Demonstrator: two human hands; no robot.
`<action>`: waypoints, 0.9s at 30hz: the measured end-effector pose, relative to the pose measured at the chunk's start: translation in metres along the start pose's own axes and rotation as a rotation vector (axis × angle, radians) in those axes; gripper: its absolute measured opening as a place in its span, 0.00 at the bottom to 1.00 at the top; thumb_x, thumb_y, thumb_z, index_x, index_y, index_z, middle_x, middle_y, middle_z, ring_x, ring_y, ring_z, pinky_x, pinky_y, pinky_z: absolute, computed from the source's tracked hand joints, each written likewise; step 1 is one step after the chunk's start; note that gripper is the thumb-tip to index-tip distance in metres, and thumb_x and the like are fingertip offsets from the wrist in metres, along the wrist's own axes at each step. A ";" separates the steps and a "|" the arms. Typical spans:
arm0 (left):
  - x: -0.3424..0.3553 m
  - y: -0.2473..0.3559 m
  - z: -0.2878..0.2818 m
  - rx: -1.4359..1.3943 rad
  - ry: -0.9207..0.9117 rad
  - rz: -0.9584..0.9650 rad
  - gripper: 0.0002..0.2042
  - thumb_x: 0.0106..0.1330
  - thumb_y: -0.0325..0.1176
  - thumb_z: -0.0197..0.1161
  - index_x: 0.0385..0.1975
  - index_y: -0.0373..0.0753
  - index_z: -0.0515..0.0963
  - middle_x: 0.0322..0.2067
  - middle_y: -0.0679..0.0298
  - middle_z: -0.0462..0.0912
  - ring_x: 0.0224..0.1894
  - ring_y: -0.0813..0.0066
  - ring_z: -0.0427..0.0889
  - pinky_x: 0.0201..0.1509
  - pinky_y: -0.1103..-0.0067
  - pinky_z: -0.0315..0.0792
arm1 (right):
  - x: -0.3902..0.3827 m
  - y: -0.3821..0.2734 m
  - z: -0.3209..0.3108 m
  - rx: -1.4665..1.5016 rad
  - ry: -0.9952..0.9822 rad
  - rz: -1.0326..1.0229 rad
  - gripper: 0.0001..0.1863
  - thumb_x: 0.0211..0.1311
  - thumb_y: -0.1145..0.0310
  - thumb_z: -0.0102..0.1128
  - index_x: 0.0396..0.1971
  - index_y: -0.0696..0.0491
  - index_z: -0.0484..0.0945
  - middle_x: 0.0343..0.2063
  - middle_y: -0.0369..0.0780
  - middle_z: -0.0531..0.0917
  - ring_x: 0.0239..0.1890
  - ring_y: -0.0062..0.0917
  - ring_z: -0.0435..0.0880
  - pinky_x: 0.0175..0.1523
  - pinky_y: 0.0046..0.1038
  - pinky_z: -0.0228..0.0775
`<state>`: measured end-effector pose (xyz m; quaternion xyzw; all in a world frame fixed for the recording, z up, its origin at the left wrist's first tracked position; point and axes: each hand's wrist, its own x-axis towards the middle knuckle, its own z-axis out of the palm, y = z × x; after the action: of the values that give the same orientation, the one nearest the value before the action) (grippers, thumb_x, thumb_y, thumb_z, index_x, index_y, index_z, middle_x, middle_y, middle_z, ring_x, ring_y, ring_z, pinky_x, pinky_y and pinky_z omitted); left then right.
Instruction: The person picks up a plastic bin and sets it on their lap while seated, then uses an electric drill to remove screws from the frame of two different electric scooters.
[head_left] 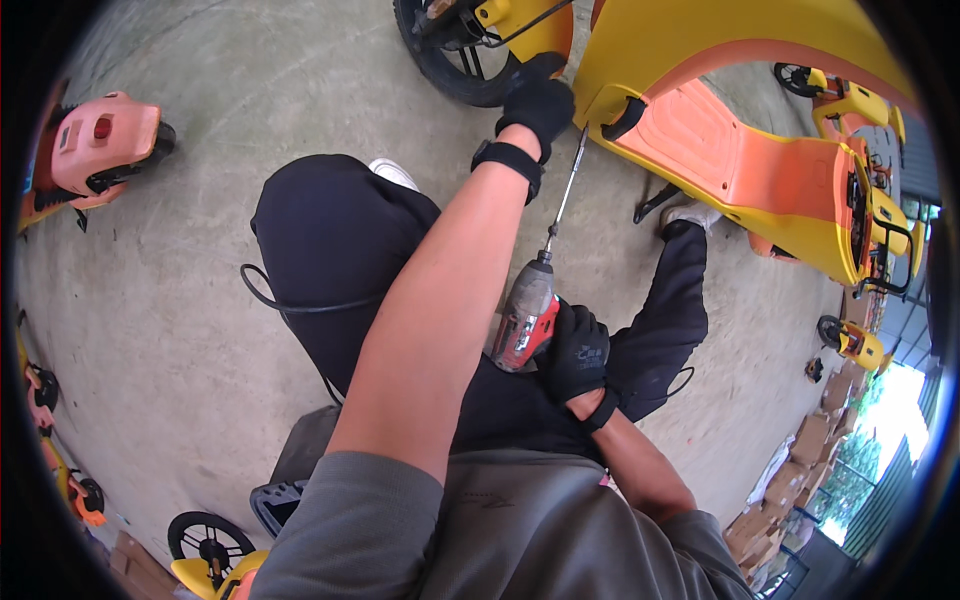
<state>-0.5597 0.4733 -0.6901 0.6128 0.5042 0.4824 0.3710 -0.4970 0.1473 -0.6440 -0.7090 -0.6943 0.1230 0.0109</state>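
Observation:
My right hand in a black glove is wrapped round the handle of a red and grey power screwdriver. Its long thin bit points away from me, with the tip at the lower edge of the yellow front panel of a scooter; whether it sits in a screw is too small to tell. My left hand, gloved in black too, reaches to the scooter's front, between the panel and the black front wheel. Its fingers are mostly hidden. An orange footboard lies right of the bit.
Other scooters stand around: a pink-orange one at the left, yellow ones at the far right. A black wheel is at the lower left. Cardboard boxes pile up at the right. My knees flank the driver above the concrete floor.

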 end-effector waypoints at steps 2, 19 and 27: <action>0.005 -0.018 -0.009 0.207 -0.002 0.009 0.13 0.58 0.34 0.63 0.41 0.38 0.84 0.41 0.49 0.85 0.46 0.51 0.83 0.51 0.65 0.75 | 0.002 0.000 -0.010 0.046 -0.028 0.006 0.37 0.40 0.65 0.68 0.56 0.55 0.72 0.38 0.46 0.77 0.42 0.42 0.78 0.45 0.41 0.68; 0.000 -0.071 0.056 -0.801 -0.269 -0.314 0.07 0.57 0.34 0.65 0.28 0.37 0.80 0.28 0.55 0.85 0.29 0.60 0.85 0.33 0.70 0.79 | -0.025 -0.002 -0.242 0.650 -0.148 0.082 0.33 0.53 0.74 0.71 0.62 0.53 0.72 0.50 0.38 0.80 0.49 0.26 0.80 0.52 0.30 0.73; -0.016 0.058 -0.066 -0.583 -0.296 -0.626 0.14 0.69 0.42 0.64 0.27 0.38 0.76 0.14 0.64 0.78 0.13 0.73 0.76 0.15 0.76 0.67 | -0.066 0.034 -0.249 0.244 -0.114 -0.013 0.20 0.51 0.67 0.70 0.47 0.48 0.81 0.41 0.43 0.85 0.44 0.40 0.85 0.49 0.35 0.79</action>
<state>-0.6085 0.4427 -0.6223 0.3633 0.4496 0.3760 0.7242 -0.4169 0.1198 -0.3985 -0.6898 -0.6783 0.2464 0.0584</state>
